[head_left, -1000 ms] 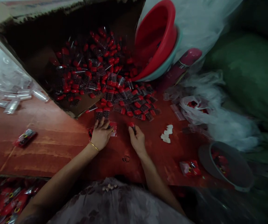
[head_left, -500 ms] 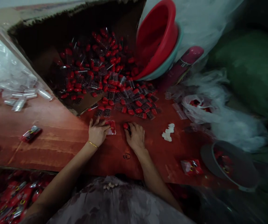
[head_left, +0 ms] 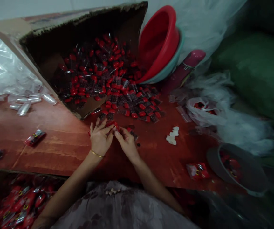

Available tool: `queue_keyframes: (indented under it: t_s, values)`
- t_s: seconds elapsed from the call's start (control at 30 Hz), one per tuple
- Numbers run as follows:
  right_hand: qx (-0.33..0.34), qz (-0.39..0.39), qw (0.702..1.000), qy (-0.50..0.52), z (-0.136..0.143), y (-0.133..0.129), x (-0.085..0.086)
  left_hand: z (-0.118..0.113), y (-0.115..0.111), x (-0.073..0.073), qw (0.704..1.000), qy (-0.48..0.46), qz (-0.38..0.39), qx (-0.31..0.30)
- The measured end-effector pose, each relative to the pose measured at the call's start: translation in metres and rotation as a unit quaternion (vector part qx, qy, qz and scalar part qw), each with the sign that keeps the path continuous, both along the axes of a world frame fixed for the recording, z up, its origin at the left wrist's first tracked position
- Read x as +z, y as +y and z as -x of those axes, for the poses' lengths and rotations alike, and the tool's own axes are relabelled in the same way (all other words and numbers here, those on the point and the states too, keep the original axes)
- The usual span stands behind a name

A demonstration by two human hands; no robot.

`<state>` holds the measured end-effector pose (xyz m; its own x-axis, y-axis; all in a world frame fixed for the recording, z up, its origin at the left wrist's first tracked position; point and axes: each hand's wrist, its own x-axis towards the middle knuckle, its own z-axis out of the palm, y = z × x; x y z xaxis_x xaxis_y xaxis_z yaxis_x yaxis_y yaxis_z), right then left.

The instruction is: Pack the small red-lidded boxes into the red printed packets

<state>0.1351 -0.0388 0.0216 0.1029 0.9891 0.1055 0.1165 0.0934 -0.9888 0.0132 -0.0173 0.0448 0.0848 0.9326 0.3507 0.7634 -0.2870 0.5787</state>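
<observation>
My left hand (head_left: 101,139), with a gold bracelet at the wrist, holds a small red printed card (head_left: 113,124) between thumb and forefinger, its other fingers spread. Against the near edge of that card my right hand (head_left: 127,145) is closed, thumb and fingertips meeting the left thumb. Fingers cover much of the card. Just beyond the right hand's fingers lies a small clear pack with a red cap (head_left: 133,133), partly hidden. A small dark round piece (head_left: 138,145) rests on the red tabletop (head_left: 156,152) beside the right hand.
A tipped cardboard box (head_left: 24,38) spills many red-capped clear packs. A red basin (head_left: 170,31), a pink bottle (head_left: 187,66) and plastic bags stand at the back right. Filled packets (head_left: 35,137) lie left; a grey bowl (head_left: 242,181) sits right. Clear tubes (head_left: 23,108) are piled left.
My right hand has left the small red-capped pack on the table and moved left to the red card. The card now looks lifted between both hands. The view has shifted slightly.
</observation>
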Motion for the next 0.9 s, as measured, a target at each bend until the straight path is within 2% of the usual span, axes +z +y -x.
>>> queue_keyframes:
  t_s: [0.1, 0.2, 0.27, 0.33, 0.4, 0.5, 0.57, 0.67, 0.77, 0.9]
  values:
    - [-0.034, 0.023, 0.997, 0.058, 0.006, 0.004, -0.005, -0.005, -0.006, 0.002, 0.998, -0.064, 0.020, 0.006]
    - [-0.066, 0.014, 0.998, 0.017, 0.002, 0.002, -0.009, -0.003, -0.009, -0.001, 0.971, -0.207, 0.123, 0.004]
    - [-0.071, -0.005, 0.997, -0.039, -0.002, -0.001, -0.009, -0.002, -0.010, -0.005, 0.927, -0.308, 0.212, -0.034]
    - [-0.080, -0.024, 0.992, -0.092, -0.004, -0.004, -0.008, -0.003, -0.012, -0.009, 0.879, -0.394, 0.266, -0.044]
    - [-0.093, -0.042, 0.987, -0.126, -0.002, -0.006, -0.008, -0.007, -0.017, -0.013, 0.831, -0.473, 0.294, -0.010]
    - [-0.093, -0.062, 0.982, -0.152, 0.003, -0.009, -0.008, -0.013, -0.023, -0.014, 0.743, -0.572, 0.346, 0.041]
    - [-0.072, -0.064, 0.984, -0.150, 0.006, -0.011, -0.009, -0.016, -0.024, -0.011, 0.702, -0.611, 0.358, 0.073]
    - [-0.047, -0.056, 0.987, -0.141, -0.002, -0.013, -0.009, -0.013, -0.018, -0.002, 0.689, -0.632, 0.338, 0.109]
    - [-0.062, -0.074, 0.969, -0.228, -0.029, -0.015, -0.007, -0.006, -0.006, 0.007, 0.683, -0.637, 0.337, 0.118]
    - [-0.069, -0.025, 0.880, -0.470, -0.070, -0.016, -0.012, -0.001, 0.004, 0.010, 0.658, -0.642, 0.380, 0.108]
